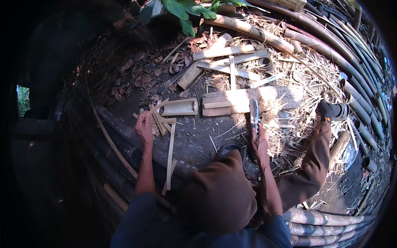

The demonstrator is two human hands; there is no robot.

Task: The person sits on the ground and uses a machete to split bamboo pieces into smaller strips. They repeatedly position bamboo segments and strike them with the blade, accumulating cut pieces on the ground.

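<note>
While left hand (143,129) pinches a thin tan bamboo strip (159,106), right hand (260,143) grasps a long grey metal knife (254,112).

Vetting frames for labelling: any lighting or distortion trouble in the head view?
Head view: hard sun patches wash out parts of the plank and shavings right of the blade; head view: far left falls to near-black; head view: bamboo poles curve along the right rim, likely fisheye; head view: left hand and right hand remain discernible.
</note>
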